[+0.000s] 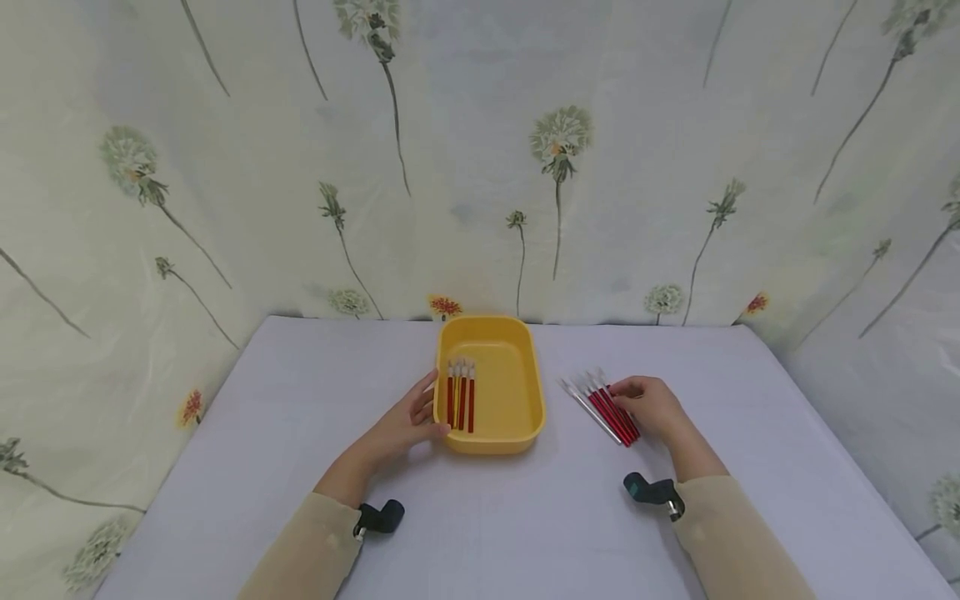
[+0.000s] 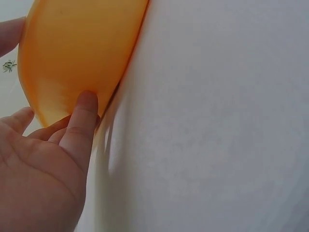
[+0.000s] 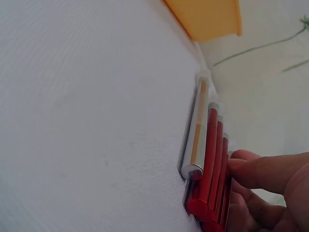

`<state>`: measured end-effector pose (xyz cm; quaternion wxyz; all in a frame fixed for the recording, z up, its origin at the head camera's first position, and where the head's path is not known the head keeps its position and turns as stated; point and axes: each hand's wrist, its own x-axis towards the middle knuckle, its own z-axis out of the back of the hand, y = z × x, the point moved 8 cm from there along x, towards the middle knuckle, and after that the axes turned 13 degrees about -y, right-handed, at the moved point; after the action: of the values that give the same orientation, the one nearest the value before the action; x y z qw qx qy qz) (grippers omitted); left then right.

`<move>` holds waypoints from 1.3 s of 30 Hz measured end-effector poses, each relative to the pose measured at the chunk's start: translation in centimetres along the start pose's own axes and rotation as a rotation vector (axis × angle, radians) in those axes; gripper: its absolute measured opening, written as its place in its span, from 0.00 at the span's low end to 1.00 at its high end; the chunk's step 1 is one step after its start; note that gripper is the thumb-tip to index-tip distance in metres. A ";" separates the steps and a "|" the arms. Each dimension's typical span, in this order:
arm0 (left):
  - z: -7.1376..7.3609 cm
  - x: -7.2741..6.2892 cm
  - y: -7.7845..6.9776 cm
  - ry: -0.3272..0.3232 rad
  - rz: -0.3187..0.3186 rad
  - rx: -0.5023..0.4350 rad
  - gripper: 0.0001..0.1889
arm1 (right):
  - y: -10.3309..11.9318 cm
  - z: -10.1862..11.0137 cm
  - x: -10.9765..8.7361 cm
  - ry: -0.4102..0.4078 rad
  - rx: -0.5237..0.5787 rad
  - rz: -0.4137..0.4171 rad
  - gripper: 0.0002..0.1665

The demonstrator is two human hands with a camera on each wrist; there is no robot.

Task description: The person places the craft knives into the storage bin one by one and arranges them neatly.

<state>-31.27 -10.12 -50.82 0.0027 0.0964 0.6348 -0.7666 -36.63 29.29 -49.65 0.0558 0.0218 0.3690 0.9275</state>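
A yellow plastic tray [image 1: 510,400] stands at the middle of the table. At its near left corner my left hand [image 1: 405,417] grips it, thumb on the near end and fingers along the left wall. Inside, along the left, lie several red and yellow pen-like sticks [image 1: 461,396] with pale tips. Right of the tray, my right hand [image 1: 651,404] pinches the rightmost of a row of red pen-like sticks [image 3: 210,159]; its other fingers are partly hidden behind them. A silver stick with a gold stripe [image 3: 197,130] lies at the row's left side.
A white cloth covers the table [image 1: 495,533]. Fabric with dandelion prints [image 1: 465,167] hangs behind and at both sides. Dark wrist cameras [image 1: 381,517] sit on both forearms, over beige sleeves [image 1: 738,533].
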 end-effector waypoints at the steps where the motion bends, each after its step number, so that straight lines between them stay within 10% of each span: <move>1: 0.0 0.0 0.1 -0.001 0.000 0.002 0.51 | -0.1 0.0 0.1 0.002 -0.006 -0.001 0.13; 18: 0.0 -0.3 0.3 0.006 0.001 -0.002 0.52 | -0.6 0.0 1.3 0.058 -0.100 0.031 0.11; 39: -0.2 -0.3 -0.2 0.011 -0.007 -0.017 0.51 | -0.4 2.2 -0.4 -0.025 0.225 -0.161 0.23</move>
<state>-31.01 -9.92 -50.66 -0.0026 0.0982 0.6418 -0.7606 -36.00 31.03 -48.31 0.1317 0.0098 0.4704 0.8725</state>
